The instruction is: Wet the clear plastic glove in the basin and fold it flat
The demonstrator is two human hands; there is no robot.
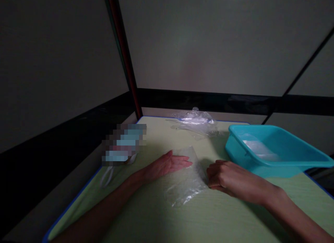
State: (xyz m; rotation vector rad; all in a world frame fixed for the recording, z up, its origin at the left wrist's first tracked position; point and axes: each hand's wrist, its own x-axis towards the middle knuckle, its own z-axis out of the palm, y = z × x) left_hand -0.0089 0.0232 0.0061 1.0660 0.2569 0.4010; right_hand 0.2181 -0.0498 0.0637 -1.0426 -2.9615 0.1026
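Observation:
A clear plastic bag (pixel 185 187) is spread out at the middle of the table, its lower part wrinkled and shiny. My left hand (pixel 167 165) reaches into the bag's area from the left, fingers stretched out straight and together. Whether those fingers are inside the bag or only against it, I cannot tell. At the bag's right edge, my right hand (pixel 225 177) is closed, with its fingertips pinching the plastic.
On the right stands a turquoise plastic basin (pixel 242 159) with flat clear bags (pixel 259 149) in it. Crumpled clear plastic (pixel 195 122) lies at the table's far edge. A blurred-out item (pixel 124 145) with a white strap rests at the left edge of the pale-green table (pixel 146 215).

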